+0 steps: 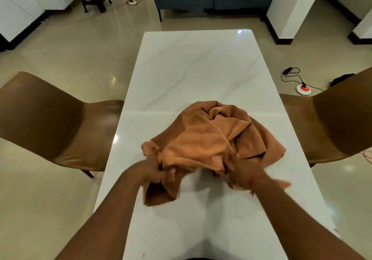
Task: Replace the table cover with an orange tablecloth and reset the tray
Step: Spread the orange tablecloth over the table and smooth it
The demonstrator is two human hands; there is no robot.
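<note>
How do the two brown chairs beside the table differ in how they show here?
The left chair shows its whole back and most of its seat; the right chair is cut by the picture's edge. One leg shows under the left chair, none plainly under the right. Both are brown, face the white table, seats partly under it.

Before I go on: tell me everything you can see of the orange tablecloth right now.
The orange tablecloth looks like soft, slightly fuzzy fabric, bunched in a crumpled heap, not spread. It lies on the near half of the white marble-look table. The left hand and right hand each grip its near edge; a fold hangs below the left hand.
</note>
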